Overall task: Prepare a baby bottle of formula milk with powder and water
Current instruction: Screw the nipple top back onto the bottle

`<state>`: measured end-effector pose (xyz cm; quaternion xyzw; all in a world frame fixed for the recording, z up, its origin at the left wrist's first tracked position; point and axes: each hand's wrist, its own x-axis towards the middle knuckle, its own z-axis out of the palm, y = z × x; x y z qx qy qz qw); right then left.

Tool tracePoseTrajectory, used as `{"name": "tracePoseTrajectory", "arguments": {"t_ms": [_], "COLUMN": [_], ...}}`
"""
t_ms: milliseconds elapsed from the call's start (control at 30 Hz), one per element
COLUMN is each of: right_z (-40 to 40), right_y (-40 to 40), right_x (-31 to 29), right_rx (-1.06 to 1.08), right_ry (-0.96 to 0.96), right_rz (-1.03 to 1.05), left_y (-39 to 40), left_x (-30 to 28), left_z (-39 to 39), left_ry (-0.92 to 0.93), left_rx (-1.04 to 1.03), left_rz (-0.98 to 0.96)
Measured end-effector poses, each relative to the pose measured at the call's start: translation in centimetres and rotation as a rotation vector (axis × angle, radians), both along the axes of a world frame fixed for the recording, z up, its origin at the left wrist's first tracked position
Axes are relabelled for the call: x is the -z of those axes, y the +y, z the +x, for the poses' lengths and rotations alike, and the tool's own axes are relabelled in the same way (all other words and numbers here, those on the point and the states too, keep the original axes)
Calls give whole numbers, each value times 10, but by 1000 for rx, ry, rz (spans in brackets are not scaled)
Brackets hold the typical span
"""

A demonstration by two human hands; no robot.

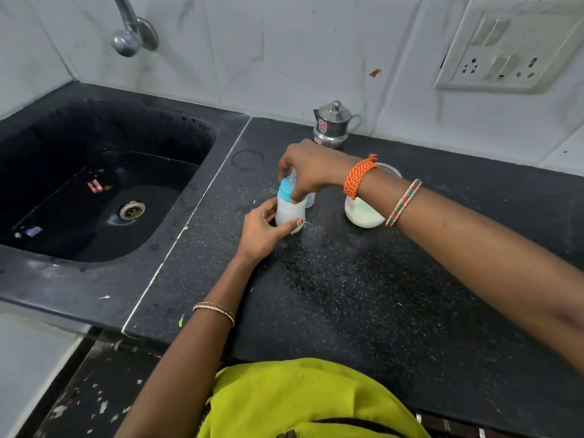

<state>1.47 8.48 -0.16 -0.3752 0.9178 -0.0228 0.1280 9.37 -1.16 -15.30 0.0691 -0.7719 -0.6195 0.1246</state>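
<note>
A small baby bottle (289, 214) full of white milk stands upright on the black counter (347, 295). It has a turquoise collar (286, 189) with a clear teat on top. My left hand (264, 230) grips the bottle's lower body, thumb across the front. From above, my right hand (311, 170) curls its fingers round the collar and teat, hiding most of the teat. To the right stands a clear container (363, 213) of pale powder, partly behind my right wrist. A clear cap (310, 200) sits just behind the bottle.
A small steel jug (333, 124) with a lid stands against the back wall. A black sink (104, 184) lies to the left, with a tap (129, 30) above it. A switch and socket panel (512, 45) is on the right wall.
</note>
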Motion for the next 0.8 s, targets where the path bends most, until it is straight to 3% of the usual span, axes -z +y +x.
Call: {"name": "tracePoseTrajectory", "arguments": {"t_ms": [100, 200, 300, 433, 567, 667, 800], "right_z": [4, 8, 5, 2, 7, 7, 0], "right_y": [0, 2, 4, 4, 5, 7, 15], "right_x": [-3, -5, -6, 1, 13, 21, 20], "right_rx": [32, 92, -66, -147, 28, 146, 77], "right_ry": [59, -5, 56, 16, 130, 233, 98], "right_rz": [52, 133, 177, 113, -84, -103, -55], "left_y": [0, 0, -1, -1, 0, 0, 0], "left_x": [1, 1, 2, 3, 2, 1, 2], "left_z": [0, 0, -1, -2, -1, -1, -2], "left_ry": [9, 13, 15, 7, 10, 19, 30], "left_rx": [-9, -16, -13, -17, -18, -17, -18], "left_rz": [3, -8, -7, -17, -31, -27, -5]}}
